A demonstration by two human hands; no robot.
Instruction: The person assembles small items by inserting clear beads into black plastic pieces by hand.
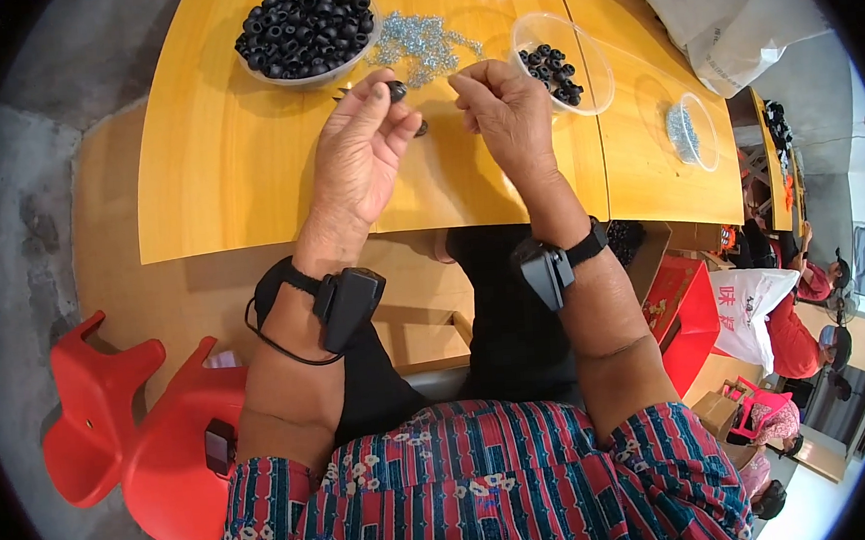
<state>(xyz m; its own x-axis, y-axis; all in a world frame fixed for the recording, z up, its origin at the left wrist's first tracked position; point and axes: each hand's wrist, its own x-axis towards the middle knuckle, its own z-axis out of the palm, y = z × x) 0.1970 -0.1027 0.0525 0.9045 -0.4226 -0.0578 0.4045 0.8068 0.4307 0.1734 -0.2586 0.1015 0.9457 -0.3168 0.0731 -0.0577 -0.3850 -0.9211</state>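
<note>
My left hand (pixel 362 144) hovers over the yellow table (pixel 225 174), pinching a small black rubber ring (pixel 397 90) between thumb and fingertips. Another black ring (pixel 422 127) lies just under it. My right hand (pixel 504 114) is close beside, fingers curled together near the pile of small silver screws (pixel 422 45); whether it holds a screw is too small to tell. A bowl heaped with black rings (pixel 305 28) stands behind my left hand. A clear tub with a few black rings (pixel 560 60) sits right of my right hand.
A second clear tub of silver screws (pixel 689 132) is at the table's right. Red plastic stools (pixel 143 431) stand at my lower left. White bags (pixel 737 28), a red box (pixel 691 312) and other people (pixel 798 335) are to the right.
</note>
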